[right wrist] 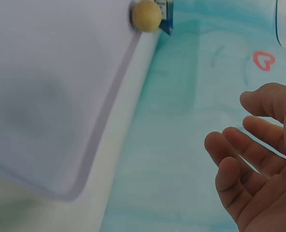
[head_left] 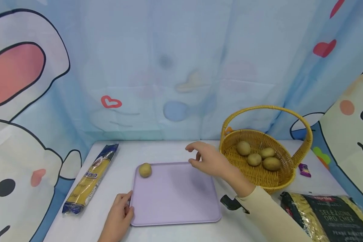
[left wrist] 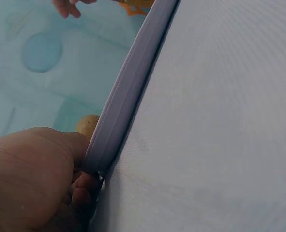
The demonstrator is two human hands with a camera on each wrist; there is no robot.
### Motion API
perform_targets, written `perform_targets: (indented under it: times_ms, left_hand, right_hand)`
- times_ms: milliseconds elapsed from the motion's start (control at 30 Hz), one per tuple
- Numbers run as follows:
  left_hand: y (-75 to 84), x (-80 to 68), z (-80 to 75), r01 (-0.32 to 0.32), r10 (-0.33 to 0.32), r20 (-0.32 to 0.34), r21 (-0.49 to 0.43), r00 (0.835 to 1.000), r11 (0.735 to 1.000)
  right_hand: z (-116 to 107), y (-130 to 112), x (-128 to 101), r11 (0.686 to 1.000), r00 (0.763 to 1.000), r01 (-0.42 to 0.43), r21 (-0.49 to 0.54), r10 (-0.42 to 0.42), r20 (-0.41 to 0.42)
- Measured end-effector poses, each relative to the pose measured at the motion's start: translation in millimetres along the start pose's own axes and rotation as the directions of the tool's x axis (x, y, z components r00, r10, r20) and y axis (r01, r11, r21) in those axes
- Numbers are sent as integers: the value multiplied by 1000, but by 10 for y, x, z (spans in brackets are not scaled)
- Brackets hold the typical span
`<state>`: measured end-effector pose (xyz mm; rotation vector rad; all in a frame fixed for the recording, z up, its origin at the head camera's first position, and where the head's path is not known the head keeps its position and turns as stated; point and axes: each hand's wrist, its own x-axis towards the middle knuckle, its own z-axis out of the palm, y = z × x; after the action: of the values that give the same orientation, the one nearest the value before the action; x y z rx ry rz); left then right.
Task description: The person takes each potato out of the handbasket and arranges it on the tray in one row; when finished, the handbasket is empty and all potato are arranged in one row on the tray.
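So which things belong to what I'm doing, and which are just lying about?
Likely part of the job:
Lilac tray, pinched by your left hand
Potato on the tray
Basket and its potatoes, near your empty right hand

Apparently lying about:
Long pasta packet, left
Pasta bag, lower right
Small purple packet beside the basket

In the head view, the right hand is covering the far right corner of the tray. The bottom edge is cutting off the left hand near the wrist. The right and bottom edges are cropping the penne bag. Lettering on the purple packet is appearing too small to read. In the left wrist view, the left hand and tray are partly hiding a potato.
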<state>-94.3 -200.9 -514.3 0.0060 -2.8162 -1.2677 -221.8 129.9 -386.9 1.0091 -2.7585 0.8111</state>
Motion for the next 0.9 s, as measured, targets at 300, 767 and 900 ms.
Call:
perform_targets:
  times_ms: [300,767,900]
  left_hand:
    - [-5,-4,7,-19,19,-12,-8,1000,1000]
    - [3,6,-7,28,-28,16,-7,999,1000]
    - [-2,9,-1,18,-17,11,-11,1000,1000]
  right_hand:
    - [-423,340,-152,995,994,-98,-11,98,38]
    - [-937,1154,-346,957,958,-237,-168,259,126]
    - [-955,1390,-394,934,930,-315,-168,339,139]
